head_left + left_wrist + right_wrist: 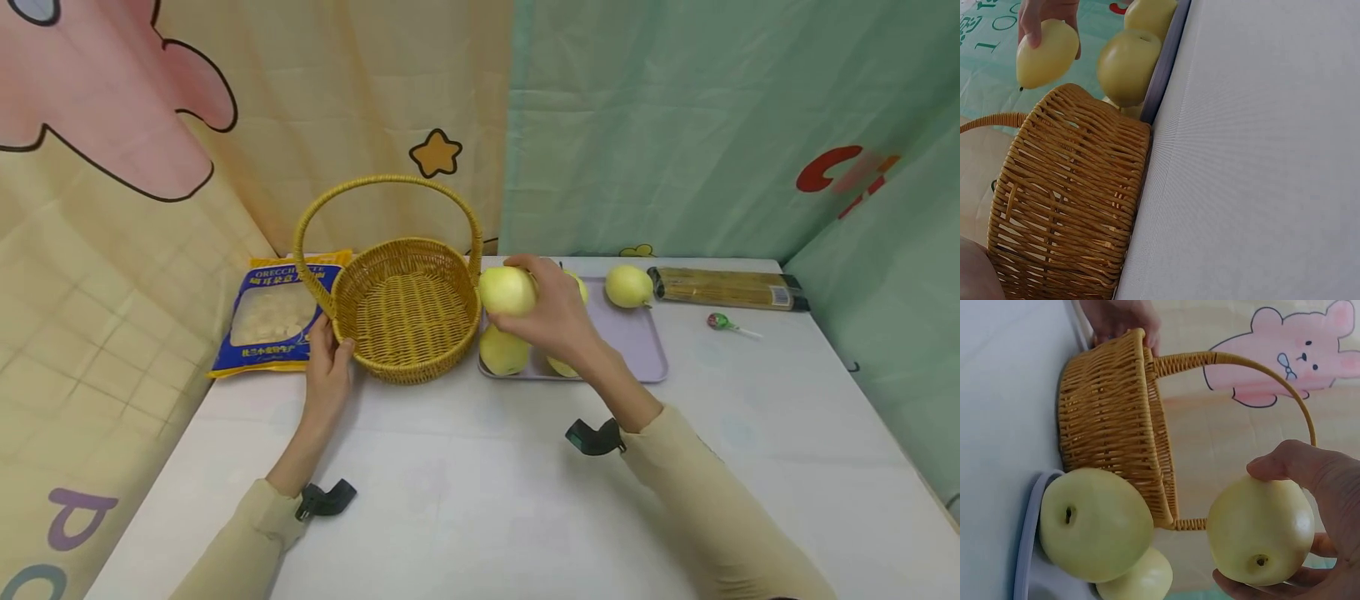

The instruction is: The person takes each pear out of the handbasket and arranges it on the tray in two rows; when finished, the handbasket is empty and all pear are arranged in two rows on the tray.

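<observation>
A pale yellow-green pear is in my right hand, held above the tray next to the basket's right rim. Its thumb and fingers curl round the fruit in the right wrist view. My left hand grips the left side of the woven wicker basket, thumb at the rim. The basket stands upright with its handle raised, and its woven bottom shows bare. More pears lie on the lilac tray. One pear sits at the tray's back right; some others are partly hidden by my right hand.
A blue and yellow pasta bag lies left of the basket. Behind the tray's right end is a long brown packet with dark ends. A lollipop rests in front of it. Curtains hang along the table's back edge.
</observation>
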`<state>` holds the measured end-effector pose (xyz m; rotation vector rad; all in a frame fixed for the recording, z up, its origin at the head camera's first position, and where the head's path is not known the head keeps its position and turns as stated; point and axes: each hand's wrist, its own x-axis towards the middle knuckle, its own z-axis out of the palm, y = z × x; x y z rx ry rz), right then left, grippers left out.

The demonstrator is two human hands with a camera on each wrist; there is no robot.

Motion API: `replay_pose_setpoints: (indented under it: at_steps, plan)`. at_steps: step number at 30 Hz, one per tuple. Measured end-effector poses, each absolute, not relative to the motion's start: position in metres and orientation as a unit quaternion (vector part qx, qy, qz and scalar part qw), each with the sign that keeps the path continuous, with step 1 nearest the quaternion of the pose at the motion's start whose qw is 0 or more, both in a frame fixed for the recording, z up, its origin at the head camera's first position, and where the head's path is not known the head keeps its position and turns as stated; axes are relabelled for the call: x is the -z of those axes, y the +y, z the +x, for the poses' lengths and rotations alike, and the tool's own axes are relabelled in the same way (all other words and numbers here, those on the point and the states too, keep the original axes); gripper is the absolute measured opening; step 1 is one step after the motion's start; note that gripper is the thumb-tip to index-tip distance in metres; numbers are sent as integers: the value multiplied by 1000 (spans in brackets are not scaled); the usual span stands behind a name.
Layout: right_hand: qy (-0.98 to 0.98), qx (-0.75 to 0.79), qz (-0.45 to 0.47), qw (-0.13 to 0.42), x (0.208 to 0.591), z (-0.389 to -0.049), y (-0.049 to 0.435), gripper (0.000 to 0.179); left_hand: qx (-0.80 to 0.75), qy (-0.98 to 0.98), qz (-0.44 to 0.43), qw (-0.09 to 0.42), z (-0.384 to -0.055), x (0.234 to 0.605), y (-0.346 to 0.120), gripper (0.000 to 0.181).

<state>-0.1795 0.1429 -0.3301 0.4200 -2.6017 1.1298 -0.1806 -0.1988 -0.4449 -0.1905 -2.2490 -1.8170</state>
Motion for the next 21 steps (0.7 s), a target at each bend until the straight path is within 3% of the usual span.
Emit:
replay_pose_setpoints:
  at_steps: [6, 14, 21]
  plan:
    - [-903, -390, 120, 135, 335, -171, 172, 70, 623, -769, -67, 124, -181, 447, -201, 60]
    - [-909, -370, 72, 177, 353, -161, 228, 65, 627, -764, -71, 132, -182, 450, -199, 60]
    - [-920, -352, 17, 169, 362, -145, 266, 67, 629, -760, -83, 143, -182, 447, -199, 59]
